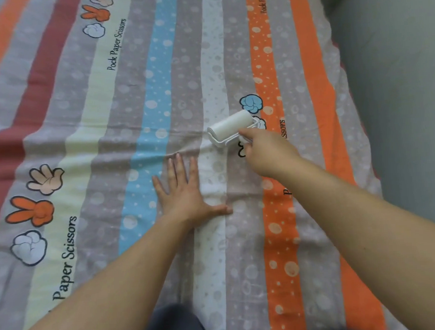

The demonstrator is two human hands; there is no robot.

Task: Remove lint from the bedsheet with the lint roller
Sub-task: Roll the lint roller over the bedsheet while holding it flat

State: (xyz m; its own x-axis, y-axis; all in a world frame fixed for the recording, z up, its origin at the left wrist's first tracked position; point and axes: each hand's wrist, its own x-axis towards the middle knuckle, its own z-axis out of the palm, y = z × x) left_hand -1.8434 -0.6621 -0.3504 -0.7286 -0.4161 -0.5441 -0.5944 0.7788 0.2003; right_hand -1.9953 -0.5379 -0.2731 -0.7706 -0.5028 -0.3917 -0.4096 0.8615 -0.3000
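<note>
1. Right hand (pixel 268 154) grips the handle of the one lint roller (pixel 230 126). Its fingers are curled round the handle, which is hidden inside the grip, and the forefinger reaches out to the white frame.
2. Left hand (pixel 185 191) lies flat and palm down on the bedsheet (pixel 96 125). Its four fingers are straight and a little spread, the thumb points right, and it holds nothing.
3. The roller's single white drum rests on the sheet, set at a slant across a pale stripe and a grey one. It is just beyond the left fingertips and apart from them.
4. One bedsheet covers the bed, striped lengthwise in grey, orange, red, cream, blue and white, with pale dots. Small creases run between the two hands.
5. Cartoon hand prints come in sets: three at lower left (open palm, orange scissors, white fist) and three at the top, the highest cut by the edge.
6. One blue fist print (pixel 251 103) sits just past the roller, and two more prints there are partly covered.
7. "Paper Scissors" reads clearly twice.
8. One patch of dark cloth (pixel 172 326) shows at the bottom edge, and a plain grey area (pixel 396 79) lies to the right of the sheet.
</note>
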